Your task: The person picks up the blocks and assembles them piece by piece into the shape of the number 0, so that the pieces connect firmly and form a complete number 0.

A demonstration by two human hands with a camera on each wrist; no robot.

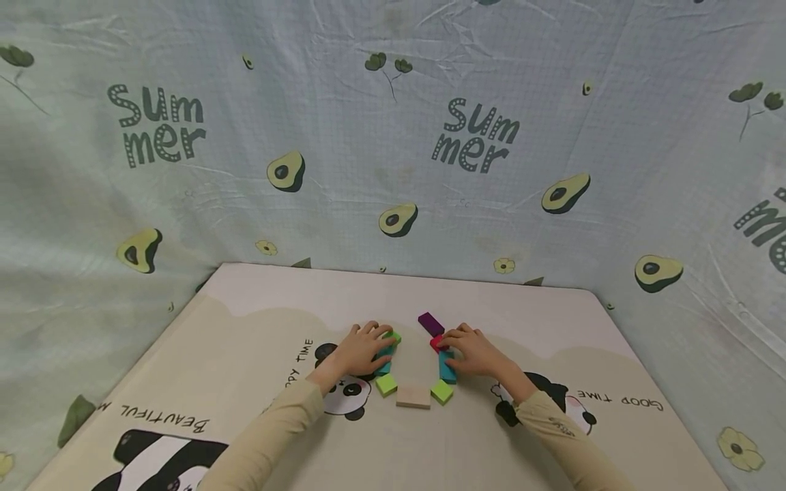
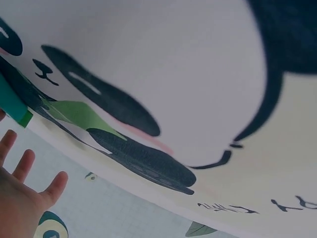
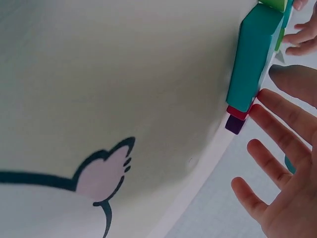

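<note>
Small coloured blocks form a U-shaped outline in the head view. My left hand lies at its left side, fingers spread over a green block and a teal block. Part of that teal block shows beyond the outstretched fingers in the left wrist view. On the right side, my right hand touches a red block with its fingertips. Its thumb is by a blue-teal block. A purple block lies slanted beyond the red one.
A plain wooden block lies at the near side of the outline, between two lime-green blocks, left and right. The table mat carries printed pandas and lettering. A patterned cloth hangs behind and beside the table.
</note>
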